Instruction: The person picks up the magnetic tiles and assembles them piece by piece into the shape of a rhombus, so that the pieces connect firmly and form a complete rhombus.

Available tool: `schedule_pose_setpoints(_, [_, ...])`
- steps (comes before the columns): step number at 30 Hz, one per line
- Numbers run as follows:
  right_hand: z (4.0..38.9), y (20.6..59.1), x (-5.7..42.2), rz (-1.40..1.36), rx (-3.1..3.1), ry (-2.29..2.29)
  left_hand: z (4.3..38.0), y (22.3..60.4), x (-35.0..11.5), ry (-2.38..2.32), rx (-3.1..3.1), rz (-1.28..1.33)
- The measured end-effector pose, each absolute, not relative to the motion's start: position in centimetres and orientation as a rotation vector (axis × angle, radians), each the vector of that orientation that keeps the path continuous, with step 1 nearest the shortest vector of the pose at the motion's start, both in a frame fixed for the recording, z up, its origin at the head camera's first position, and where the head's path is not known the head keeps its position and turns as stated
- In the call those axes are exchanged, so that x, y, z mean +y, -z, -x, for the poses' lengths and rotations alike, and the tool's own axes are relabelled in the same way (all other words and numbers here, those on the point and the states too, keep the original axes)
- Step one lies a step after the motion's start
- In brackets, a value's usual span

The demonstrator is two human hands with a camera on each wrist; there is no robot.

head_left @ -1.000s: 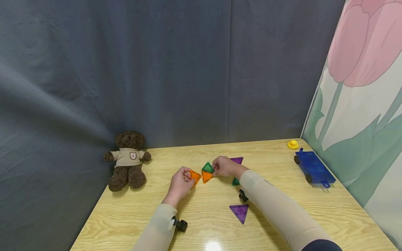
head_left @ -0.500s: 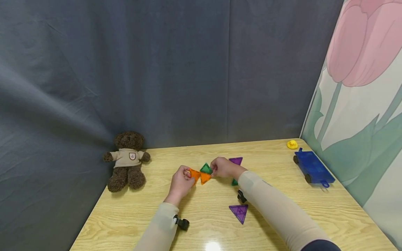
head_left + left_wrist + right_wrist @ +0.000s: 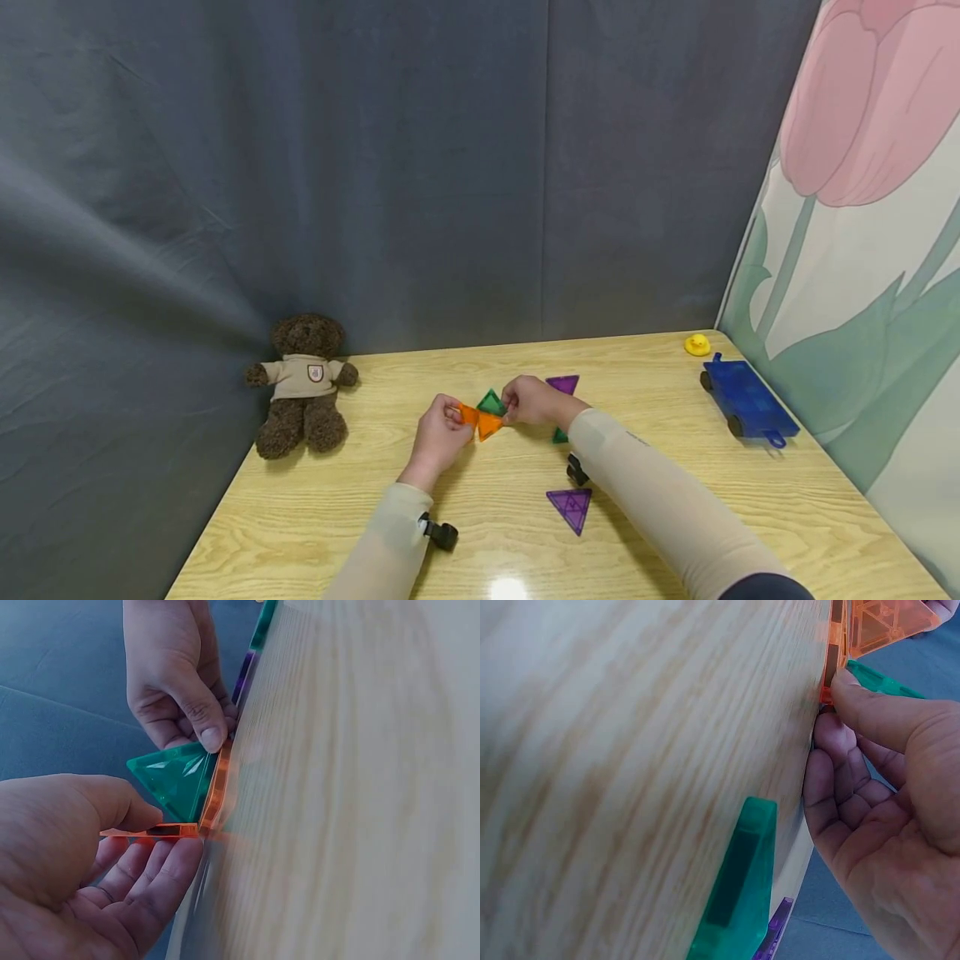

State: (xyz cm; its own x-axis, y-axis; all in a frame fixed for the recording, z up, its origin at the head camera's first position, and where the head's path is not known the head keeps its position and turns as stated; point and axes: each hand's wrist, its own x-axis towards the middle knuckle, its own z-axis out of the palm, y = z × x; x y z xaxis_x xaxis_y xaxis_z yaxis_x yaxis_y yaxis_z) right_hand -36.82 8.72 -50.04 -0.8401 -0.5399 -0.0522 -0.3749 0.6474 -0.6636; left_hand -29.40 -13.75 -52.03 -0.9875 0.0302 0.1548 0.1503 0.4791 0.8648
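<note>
My left hand (image 3: pixel 437 435) pinches an orange triangular magnetic tile (image 3: pixel 172 830) between thumb and fingers. Its corner meets a second orange triangular tile (image 3: pixel 490 426), which lies low at the table surface. A green triangular tile (image 3: pixel 171 780) rises at a slant along that second tile's far edge. My right hand (image 3: pixel 532 398) pinches the corner where the second orange tile and the green tile come together, its thumb (image 3: pixel 870 709) on the orange side. The right fingers partly cover that corner in the head view.
A purple triangle tile (image 3: pixel 563 383) and another green tile (image 3: pixel 739 892) lie beside the right hand; a further purple tile (image 3: pixel 572 507) lies nearer. A teddy bear (image 3: pixel 303 387) sits left. A blue wheeled toy cart (image 3: pixel 750 402) and yellow duck (image 3: pixel 697 344) stand right.
My left hand has moved slightly right and tilted its orange tile, bringing it against the second orange tile. The right hand shifted a little left with its tiles, then stayed put.
</note>
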Motion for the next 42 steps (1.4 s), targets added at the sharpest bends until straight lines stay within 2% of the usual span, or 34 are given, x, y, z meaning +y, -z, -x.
schedule_pose_setpoints(42, [36.93,50.26,8.79,0.732,2.599,0.986,29.57,52.64,-12.96,1.576,-2.592,0.206])
